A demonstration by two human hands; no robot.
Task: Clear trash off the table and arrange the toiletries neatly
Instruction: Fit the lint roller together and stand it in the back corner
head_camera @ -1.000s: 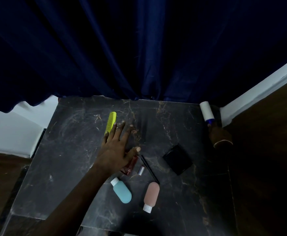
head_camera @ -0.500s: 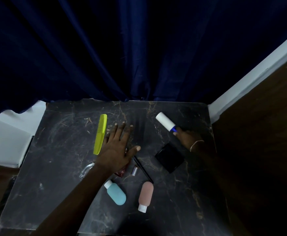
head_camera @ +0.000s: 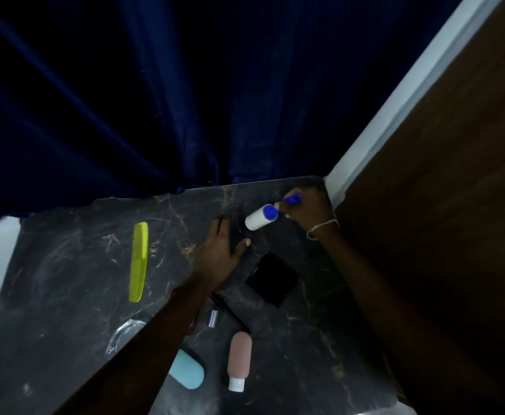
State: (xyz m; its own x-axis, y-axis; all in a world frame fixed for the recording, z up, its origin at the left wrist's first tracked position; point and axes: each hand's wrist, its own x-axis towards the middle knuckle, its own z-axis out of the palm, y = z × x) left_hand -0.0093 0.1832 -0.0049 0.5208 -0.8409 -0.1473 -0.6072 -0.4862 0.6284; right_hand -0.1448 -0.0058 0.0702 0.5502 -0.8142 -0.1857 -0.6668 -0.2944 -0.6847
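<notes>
My right hand (head_camera: 308,209) grips the blue handle of a white lint roller (head_camera: 260,217), whose roll lies on the dark marble table (head_camera: 65,265) near the far right corner. My left hand (head_camera: 221,253) rests flat on the table just left of the roll, fingers spread, holding nothing. A yellow-green comb (head_camera: 139,260) lies to the left. Near the front lie a pink bottle (head_camera: 239,359) with a white cap and a light blue bottle (head_camera: 187,372), partly under my forearm. A black square case (head_camera: 272,278), a thin black stick (head_camera: 230,314) and a small silver tube (head_camera: 213,318) sit between them.
A clear glass dish (head_camera: 125,335) sits by my left forearm. A dark blue curtain (head_camera: 185,100) hangs behind the table. A white wall edge (head_camera: 395,100) and brown wooden panel (head_camera: 455,205) border the right side.
My right hand brought the lint roller from the table's right edge onto the far right of the top. My left hand slid right, away from the comb and toward the roller.
</notes>
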